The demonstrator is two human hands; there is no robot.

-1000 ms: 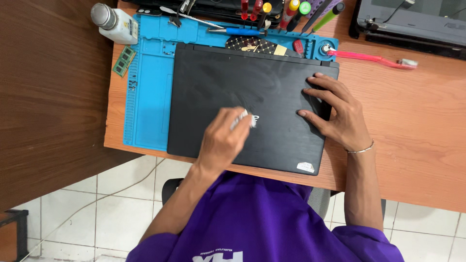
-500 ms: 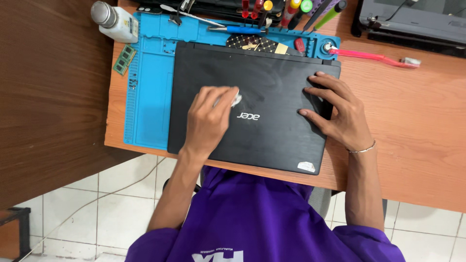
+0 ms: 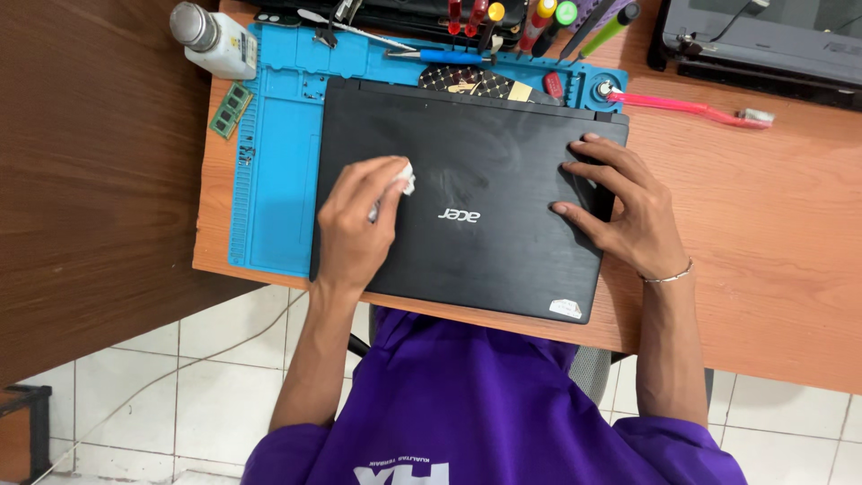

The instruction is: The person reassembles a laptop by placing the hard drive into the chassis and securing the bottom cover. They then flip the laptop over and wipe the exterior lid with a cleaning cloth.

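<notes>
A closed black laptop (image 3: 485, 171) lies on a blue work mat (image 3: 278, 180) on the wooden desk. My left hand (image 3: 355, 220) presses a small white tissue (image 3: 402, 178) against the left part of the lid. My right hand (image 3: 620, 211) rests flat with spread fingers on the lid's right edge; a thin bracelet circles that wrist.
A white bottle with a metal cap (image 3: 211, 36) and a green memory module (image 3: 231, 110) sit at the mat's far left. Screwdrivers (image 3: 503, 22) and a pink brush (image 3: 691, 108) lie behind the laptop. Another dark laptop (image 3: 763, 40) sits far right. The desk's near edge (image 3: 269, 274) runs below the mat.
My left hand has slid the tissue across the lid from the middle toward the left and far side. My right hand has stayed in place.
</notes>
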